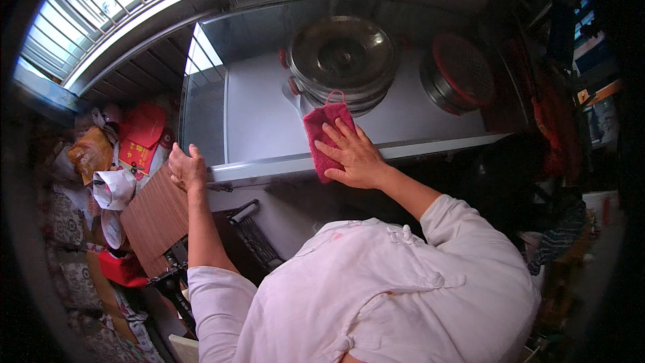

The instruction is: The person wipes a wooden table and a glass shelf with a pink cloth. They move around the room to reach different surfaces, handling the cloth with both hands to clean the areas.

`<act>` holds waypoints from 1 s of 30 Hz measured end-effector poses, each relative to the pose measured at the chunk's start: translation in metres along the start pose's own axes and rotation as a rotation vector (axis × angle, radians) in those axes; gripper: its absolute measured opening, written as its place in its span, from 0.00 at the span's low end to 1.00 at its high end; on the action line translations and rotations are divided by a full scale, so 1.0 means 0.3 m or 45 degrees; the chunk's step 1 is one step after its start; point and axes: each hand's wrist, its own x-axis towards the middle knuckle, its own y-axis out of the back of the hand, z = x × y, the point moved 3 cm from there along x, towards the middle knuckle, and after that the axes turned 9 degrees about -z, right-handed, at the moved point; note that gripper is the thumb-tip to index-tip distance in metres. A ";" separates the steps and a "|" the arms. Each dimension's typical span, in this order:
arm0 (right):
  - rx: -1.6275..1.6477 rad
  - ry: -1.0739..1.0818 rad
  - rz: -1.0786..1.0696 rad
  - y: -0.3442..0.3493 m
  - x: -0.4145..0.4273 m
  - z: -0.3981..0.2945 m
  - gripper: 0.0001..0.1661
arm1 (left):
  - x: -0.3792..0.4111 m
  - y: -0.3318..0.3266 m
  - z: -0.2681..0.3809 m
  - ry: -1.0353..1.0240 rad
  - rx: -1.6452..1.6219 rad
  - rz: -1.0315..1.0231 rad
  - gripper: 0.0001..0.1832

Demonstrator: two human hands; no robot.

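A pink cloth with a hanging loop lies over the metal front edge of a glass-sided case. My right hand is spread flat on it, fingers apart, pressing it against the edge. Just behind the cloth stands a round metal steamer pot with a lid and red-brown handles. My left hand is at the case's front left corner, its fingers loosely curled and partly raised; whether it touches the corner cannot be told.
Right of the pot sits a round metal vessel with a red rim. At the left are a brown wood-grain board, red printed packets, a white bag and a red container. A barred window is at the upper left.
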 end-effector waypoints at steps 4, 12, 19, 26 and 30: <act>0.002 -0.027 -0.084 0.012 0.157 0.031 0.39 | -0.080 -0.063 0.083 -0.141 0.014 0.029 0.31; 0.050 0.010 -0.038 0.042 0.574 0.236 0.39 | -0.241 0.001 0.352 -0.090 -0.005 -0.327 0.32; -0.042 -0.336 0.179 0.129 0.777 0.793 0.38 | -0.248 -0.004 0.333 -0.040 0.053 -0.251 0.29; -0.137 -0.478 0.553 0.182 0.841 1.195 0.40 | -0.244 -0.006 0.322 -0.045 0.080 -0.229 0.29; -0.183 -0.631 0.426 0.209 0.755 1.061 0.39 | -0.249 -0.008 0.308 -0.045 0.095 -0.208 0.29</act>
